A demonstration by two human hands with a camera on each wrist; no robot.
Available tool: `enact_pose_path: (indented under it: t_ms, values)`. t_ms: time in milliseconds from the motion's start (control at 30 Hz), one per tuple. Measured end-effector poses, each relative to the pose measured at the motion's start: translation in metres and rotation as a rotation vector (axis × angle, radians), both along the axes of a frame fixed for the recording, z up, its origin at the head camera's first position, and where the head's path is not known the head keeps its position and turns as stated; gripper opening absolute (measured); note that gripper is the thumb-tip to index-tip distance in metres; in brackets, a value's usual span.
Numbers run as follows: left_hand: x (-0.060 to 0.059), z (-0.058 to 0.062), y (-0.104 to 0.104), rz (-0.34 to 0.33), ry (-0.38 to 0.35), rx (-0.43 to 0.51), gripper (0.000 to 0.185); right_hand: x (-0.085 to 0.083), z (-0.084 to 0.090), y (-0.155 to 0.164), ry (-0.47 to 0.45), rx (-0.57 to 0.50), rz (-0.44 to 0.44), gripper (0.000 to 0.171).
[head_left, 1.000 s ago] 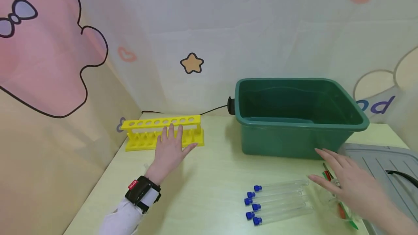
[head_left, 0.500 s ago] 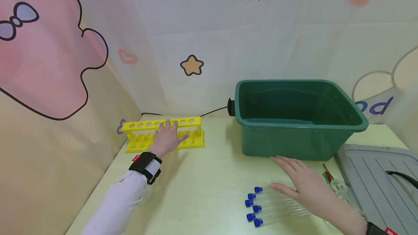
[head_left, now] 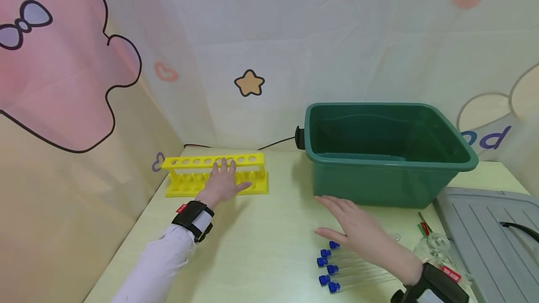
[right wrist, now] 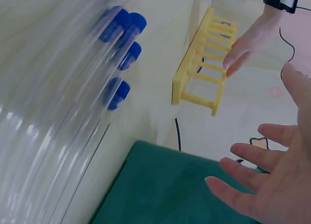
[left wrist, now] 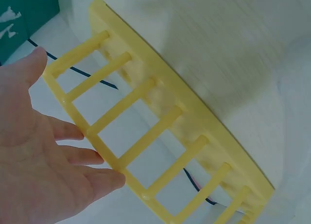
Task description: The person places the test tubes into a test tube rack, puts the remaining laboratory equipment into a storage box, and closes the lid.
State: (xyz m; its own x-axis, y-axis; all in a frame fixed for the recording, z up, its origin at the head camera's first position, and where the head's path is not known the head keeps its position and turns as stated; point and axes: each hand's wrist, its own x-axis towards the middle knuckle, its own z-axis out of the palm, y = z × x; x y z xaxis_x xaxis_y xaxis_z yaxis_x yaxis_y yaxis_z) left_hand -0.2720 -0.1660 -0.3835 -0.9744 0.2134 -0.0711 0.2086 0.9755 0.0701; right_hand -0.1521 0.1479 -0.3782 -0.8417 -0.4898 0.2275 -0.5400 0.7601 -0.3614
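The table (head_left: 269, 228) carries every item. The green tub (head_left: 387, 153), the largest, stands toward the far right corner, open side up; a black cable (head_left: 275, 142) runs along the far edge behind it. A grey lid (head_left: 488, 228) lies flat at the right edge.

The yellow test-tube rack (head_left: 216, 175) stands along the far edge toward the left corner, holes upward and all vacant. The left hand (head_left: 221, 183) lies against its near side with straight, spread fingers (left wrist: 73, 156) touching the frame, gripping nothing; this contact probably steadies the rack.

Five clear test tubes with blue caps (head_left: 328, 265) lie side by side near the front edge, right of centre, caps pointing left. The right hand (head_left: 358, 233) hovers just above them, palm down, fingers extended and relaxed, holding nothing. In the right wrist view the capped ends (right wrist: 119, 37) lie level, which favours picking them singly.

Small glassware (head_left: 435, 244) sits between tubes and lid.
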Motion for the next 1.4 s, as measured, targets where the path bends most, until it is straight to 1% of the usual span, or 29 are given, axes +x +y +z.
enact_pose_path:
  t_ms: [100,167,200,300,400,433,533,667,733,833,900,1000,1067,1133,1200,1300,1367,1400]
  values:
    - [0.007,0.002,0.010,-0.032,-0.001,-0.018,0.085,-0.010,-0.001,-0.013,-0.038,-0.001,0.014,0.071]
    - [0.013,0.003,0.016,-0.055,0.004,-0.013,0.086,-0.016,-0.003,-0.021,-0.060,-0.007,0.020,0.071]
    - [0.012,-0.002,0.017,-0.077,0.025,-0.007,0.090,-0.020,-0.004,-0.025,-0.074,-0.016,0.029,0.070]
    - [0.021,-0.002,0.023,-0.085,0.024,-0.002,0.093,-0.030,-0.007,-0.037,-0.102,-0.031,0.048,0.068]
    - [0.027,-0.003,0.029,-0.085,0.024,-0.015,0.092,-0.041,-0.009,-0.048,-0.106,-0.032,0.076,0.068]
    - [0.032,0.002,0.032,-0.075,0.009,-0.024,0.090,-0.045,-0.010,-0.052,-0.095,-0.021,0.083,0.068]
    - [0.037,-0.001,0.035,-0.089,0.024,-0.042,0.090,-0.056,-0.012,-0.062,-0.035,0.024,0.115,0.069]
    - [0.044,-0.003,0.041,-0.115,0.052,-0.089,0.090,-0.067,-0.019,-0.074,0.073,0.123,0.142,0.070]
    - [0.047,-0.003,0.043,-0.127,0.066,-0.096,0.091,-0.070,-0.023,-0.078,0.108,0.176,0.142,0.070]
    - [0.049,-0.002,0.044,-0.150,0.075,-0.092,0.091,-0.071,-0.026,-0.081,0.132,0.239,0.126,0.067]
    - [0.047,0.000,0.041,-0.170,0.090,-0.056,0.086,-0.070,-0.026,-0.082,0.139,0.254,0.112,0.063]
    - [0.038,0.007,0.031,-0.196,0.129,0.002,0.073,-0.066,-0.023,-0.080,0.130,0.242,0.090,0.058]
    - [0.030,0.013,0.020,-0.194,0.158,0.038,0.064,-0.064,-0.021,-0.079,0.123,0.239,0.076,0.057]
    - [0.021,0.020,0.006,-0.173,0.172,0.044,0.058,-0.061,-0.019,-0.078,0.123,0.244,0.069,0.057]
    - [0.014,0.024,-0.011,-0.134,0.154,0.027,0.057,-0.058,-0.017,-0.077,0.122,0.254,0.062,0.056]
    - [0.006,0.025,-0.036,-0.073,0.080,0.007,0.057,-0.052,-0.015,-0.077,0.117,0.254,0.068,0.054]
    - [0.002,0.025,-0.049,-0.047,0.027,0.024,0.057,-0.049,-0.014,-0.076,0.105,0.249,0.077,0.053]
    - [0.001,0.025,-0.054,-0.055,0.016,0.032,0.056,-0.047,-0.013,-0.075,0.103,0.242,0.084,0.052]
